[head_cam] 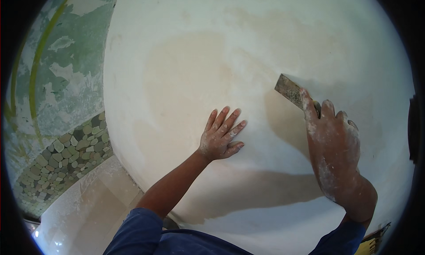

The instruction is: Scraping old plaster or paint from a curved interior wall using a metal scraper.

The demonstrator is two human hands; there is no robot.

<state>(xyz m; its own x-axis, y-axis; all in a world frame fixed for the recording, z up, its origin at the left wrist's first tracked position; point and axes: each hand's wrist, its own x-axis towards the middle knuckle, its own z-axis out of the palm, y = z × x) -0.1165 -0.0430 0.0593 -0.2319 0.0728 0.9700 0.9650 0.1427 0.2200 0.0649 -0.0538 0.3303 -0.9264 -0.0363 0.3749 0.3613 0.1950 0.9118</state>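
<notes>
A pale plastered wall (186, 76) with beige patches fills most of the view before me. Flat against it rests my left hand (219, 135), fingers spread, with white dust on the knuckles and nothing held. My right hand (332, 139), smeared with white compound, grips a putty knife (289, 90) with a worn, stained metal blade. The blade points up and to the left, close to the wall; whether its edge touches the surface I cannot tell. Most of the knife's handle is hidden inside my fist.
On the left stands an adjoining green wall (83, 52) with peeling white patches and painted yellow-green lines. Along its foot runs a band of pebble mosaic (73, 149). Below are dusty beige floor tiles (96, 195). A yellow object (367, 246) shows at the lower right, and a dark object (412, 129) at the right rim.
</notes>
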